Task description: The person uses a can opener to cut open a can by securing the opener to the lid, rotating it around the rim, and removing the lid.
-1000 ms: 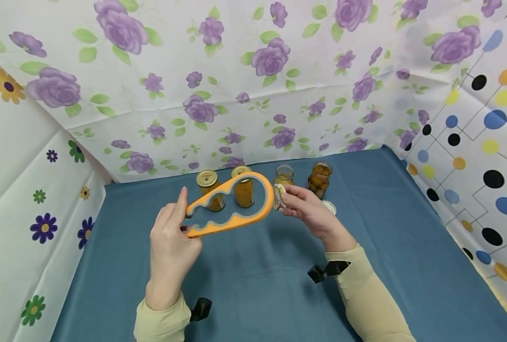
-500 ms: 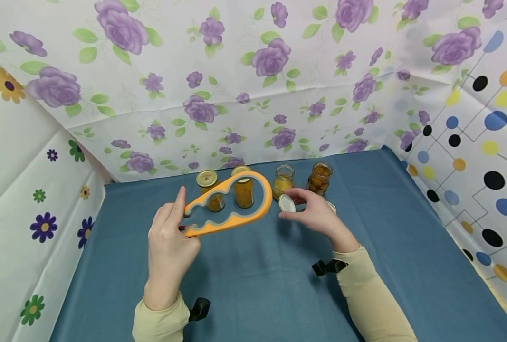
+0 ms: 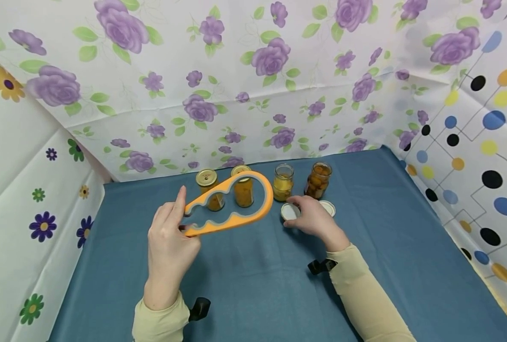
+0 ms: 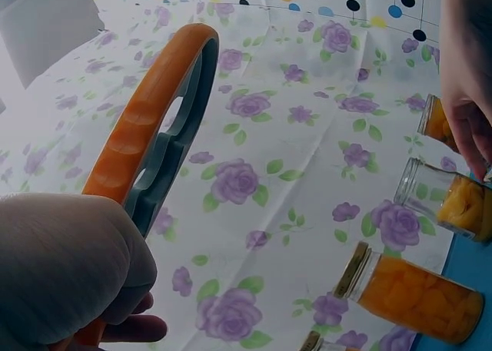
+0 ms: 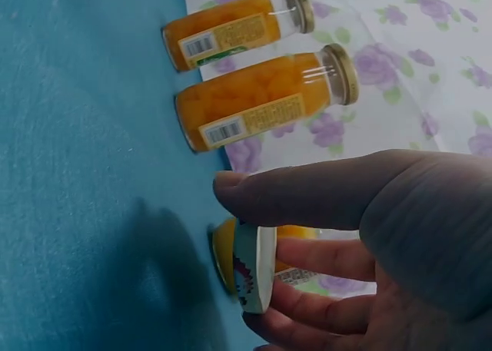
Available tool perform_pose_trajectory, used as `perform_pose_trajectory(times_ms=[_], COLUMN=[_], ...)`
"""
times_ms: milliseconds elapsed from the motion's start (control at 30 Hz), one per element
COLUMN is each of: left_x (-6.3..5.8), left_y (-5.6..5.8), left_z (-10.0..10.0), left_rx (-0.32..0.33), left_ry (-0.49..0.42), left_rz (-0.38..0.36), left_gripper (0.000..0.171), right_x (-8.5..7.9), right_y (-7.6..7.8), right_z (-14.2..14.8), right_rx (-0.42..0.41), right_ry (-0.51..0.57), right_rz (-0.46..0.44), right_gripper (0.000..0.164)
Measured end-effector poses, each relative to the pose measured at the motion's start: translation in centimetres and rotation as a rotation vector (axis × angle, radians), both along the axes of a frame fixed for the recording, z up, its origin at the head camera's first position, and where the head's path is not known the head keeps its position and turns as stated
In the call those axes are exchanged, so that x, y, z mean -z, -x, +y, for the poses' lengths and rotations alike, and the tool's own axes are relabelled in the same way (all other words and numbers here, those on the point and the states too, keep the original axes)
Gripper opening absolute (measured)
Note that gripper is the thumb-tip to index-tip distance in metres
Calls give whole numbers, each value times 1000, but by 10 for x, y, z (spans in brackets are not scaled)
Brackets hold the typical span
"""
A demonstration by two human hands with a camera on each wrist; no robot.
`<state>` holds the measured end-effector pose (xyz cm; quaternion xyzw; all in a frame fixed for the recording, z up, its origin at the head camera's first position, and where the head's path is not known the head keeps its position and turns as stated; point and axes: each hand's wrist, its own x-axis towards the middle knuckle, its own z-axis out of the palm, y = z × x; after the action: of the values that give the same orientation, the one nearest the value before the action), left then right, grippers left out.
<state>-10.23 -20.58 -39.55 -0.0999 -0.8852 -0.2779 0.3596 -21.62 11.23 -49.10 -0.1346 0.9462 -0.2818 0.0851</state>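
Observation:
My left hand (image 3: 172,242) grips the handle end of an orange jar opener (image 3: 219,228) with a grey scalloped inner edge, raised over the table. In the left wrist view the opener (image 4: 142,128) rises out of the fist. My right hand (image 3: 315,218) pinches a jar lid (image 3: 290,212) between thumb and fingers, its white inside turned up, close over the cloth. Just behind that lid stands an uncapped jar (image 3: 283,188) of yellow fruit. Right of it is another uncapped jar (image 3: 317,183) with darker round contents. A second lid (image 3: 328,207) lies beyond my right hand, white side up.
Two capped jars of orange fruit, the left one (image 3: 206,179) and the right one (image 3: 243,195), stand at the back, partly behind the opener in the head view. A blue cloth (image 3: 253,285) covers the table. Flowered sheets (image 3: 244,95) form walls around it.
My right hand has turned the lid from edge-on to white side up and lowered it toward the cloth in front of the open jar. The left hand and opener have barely moved.

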Motion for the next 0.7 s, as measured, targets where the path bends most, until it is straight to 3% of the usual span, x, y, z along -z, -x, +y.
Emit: perform_pose_trajectory(times_ms=[300,700], left_x=[0,1], left_y=[0,1], left_z=[1,1], left_rx=[3,10], left_ry=[-2,2], left_rz=[4,11], left_gripper=[84,84], right_x=[15,25], right_y=[2,2], right_z=[0,-5], right_rx=[50,94], right_ry=[-68,-75], right_rz=[-4,47], right_gripper=[66,63])
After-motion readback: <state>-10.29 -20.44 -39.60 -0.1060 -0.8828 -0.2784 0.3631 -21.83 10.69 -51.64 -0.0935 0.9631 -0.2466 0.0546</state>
